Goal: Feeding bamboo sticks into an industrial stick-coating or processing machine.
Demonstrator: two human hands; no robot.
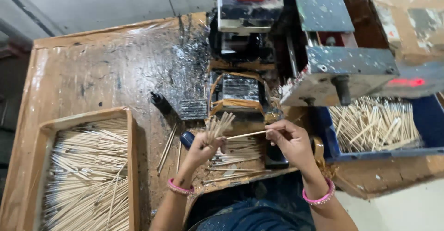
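A fanned bundle of thin sticks (218, 124) is gripped in the left hand (202, 148), while a single stick (246, 134) is pinched in the right hand (291, 140), just before the metal machine (296, 50). More sticks are heaped in a wooden tray (88, 175), cut off at the bottom edge, and a blue bin (428, 115), partly hidden behind the machine.

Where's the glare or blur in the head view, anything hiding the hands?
Head view: glare whitens the wet dark patch on the wooden table; red glow on the machine at right; edges bow from the wide lens; left hand, its stick bundle and right hand are evenly lit, only slightly soft.
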